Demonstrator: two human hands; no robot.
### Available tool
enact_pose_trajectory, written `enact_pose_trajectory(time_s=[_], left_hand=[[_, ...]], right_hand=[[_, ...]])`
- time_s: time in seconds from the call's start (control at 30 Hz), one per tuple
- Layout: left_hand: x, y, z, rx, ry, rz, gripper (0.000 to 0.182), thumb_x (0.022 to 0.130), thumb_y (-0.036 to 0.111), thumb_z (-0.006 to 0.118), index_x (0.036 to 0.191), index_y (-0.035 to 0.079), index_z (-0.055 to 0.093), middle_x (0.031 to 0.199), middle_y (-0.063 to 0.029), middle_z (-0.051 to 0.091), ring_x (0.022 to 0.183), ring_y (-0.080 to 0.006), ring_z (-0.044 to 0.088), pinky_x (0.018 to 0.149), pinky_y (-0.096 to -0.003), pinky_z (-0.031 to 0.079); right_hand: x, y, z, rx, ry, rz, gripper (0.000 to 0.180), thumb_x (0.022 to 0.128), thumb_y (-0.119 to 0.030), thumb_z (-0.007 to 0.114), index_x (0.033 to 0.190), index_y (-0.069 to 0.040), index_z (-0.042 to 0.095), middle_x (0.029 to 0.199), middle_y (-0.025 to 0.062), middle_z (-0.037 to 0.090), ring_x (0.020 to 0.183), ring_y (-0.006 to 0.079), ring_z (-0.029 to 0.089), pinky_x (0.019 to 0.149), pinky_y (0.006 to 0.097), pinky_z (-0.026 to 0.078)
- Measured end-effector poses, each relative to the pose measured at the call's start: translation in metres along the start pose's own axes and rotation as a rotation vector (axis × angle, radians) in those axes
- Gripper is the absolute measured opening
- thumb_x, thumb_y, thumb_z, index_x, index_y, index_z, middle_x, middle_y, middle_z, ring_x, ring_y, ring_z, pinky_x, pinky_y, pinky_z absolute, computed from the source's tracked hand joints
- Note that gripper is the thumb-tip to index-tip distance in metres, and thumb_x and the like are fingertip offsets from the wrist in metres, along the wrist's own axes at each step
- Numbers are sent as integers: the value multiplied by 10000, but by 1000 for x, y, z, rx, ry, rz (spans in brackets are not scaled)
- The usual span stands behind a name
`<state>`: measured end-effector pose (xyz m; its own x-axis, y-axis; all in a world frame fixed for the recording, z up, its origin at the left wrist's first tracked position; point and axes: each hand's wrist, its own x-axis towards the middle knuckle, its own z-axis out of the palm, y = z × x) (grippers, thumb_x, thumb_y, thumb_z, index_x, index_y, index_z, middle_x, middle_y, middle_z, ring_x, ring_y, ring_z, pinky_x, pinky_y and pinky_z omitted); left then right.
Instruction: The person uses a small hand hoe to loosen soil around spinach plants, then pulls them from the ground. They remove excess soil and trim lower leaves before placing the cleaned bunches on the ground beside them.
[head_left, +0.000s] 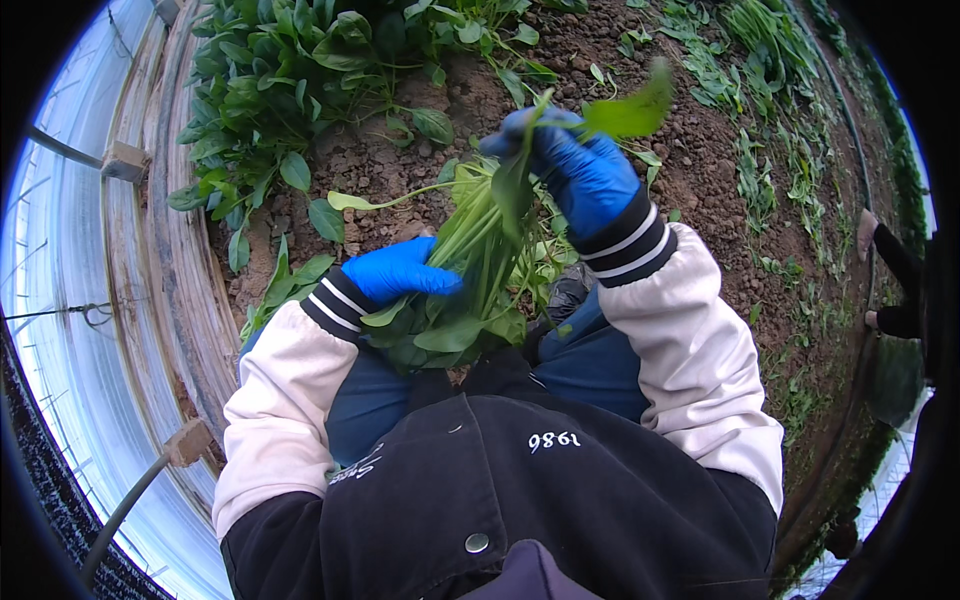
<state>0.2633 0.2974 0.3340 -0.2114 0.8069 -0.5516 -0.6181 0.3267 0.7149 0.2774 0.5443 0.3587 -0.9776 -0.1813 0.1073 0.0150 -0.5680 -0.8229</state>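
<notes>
My left hand (397, 271), in a blue glove, grips a bunch of leafy greens (469, 247) that looks like spinach. The stem ends point up and away from me, and the broad leaves hang down between my knees. Just beyond the bunch is my right hand (581, 169), also blue-gloved and slightly blurred by motion. Its fingers pinch a loose leaf stalk (541, 105), and a bright green leaf (634, 109) sticks out to the right of it. A yellowed leaf (349, 201) on a long stem juts left from the bunch.
Dense spinach plants (262, 97) grow ahead on the left. Wooden boards (191, 247) and plastic sheeting (142, 247) border the left side. Brown soil (697, 180) bears scattered leaves; a pile of greens (772, 52) lies far right, near a thin hose (851, 127). Another person's hand (868, 232) shows at the right edge.
</notes>
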Motion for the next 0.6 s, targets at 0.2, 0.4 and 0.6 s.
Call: enact_pose_trajectory(time_s=[0.2,0.4,0.6], left_hand=[[-2,7,9,-4,70,8,596,770,175,727,1276,3,464,1153,-69,583,1026,-135,543,910,-285,429],[-2,11,15,93,248,135,466,789,109,706,1213,21,532,1066,-45,627,928,-125,586,829,-274,477],[0,-1,13,209,373,337,499,812,133,677,1258,12,488,1003,-56,626,822,-102,601,765,-273,499]], right_hand=[[7,-35,-56,12,190,-116,293,954,-212,464,1149,-22,571,1077,168,630,1012,274,613,913,397,487],[9,-49,-81,-1130,428,-148,500,857,-238,641,1274,-17,475,1219,178,552,1121,236,541,948,326,438],[-6,-29,-14,-1288,-135,-223,830,707,-551,702,1329,-76,426,1334,220,426,1243,355,405,1051,429,308]])
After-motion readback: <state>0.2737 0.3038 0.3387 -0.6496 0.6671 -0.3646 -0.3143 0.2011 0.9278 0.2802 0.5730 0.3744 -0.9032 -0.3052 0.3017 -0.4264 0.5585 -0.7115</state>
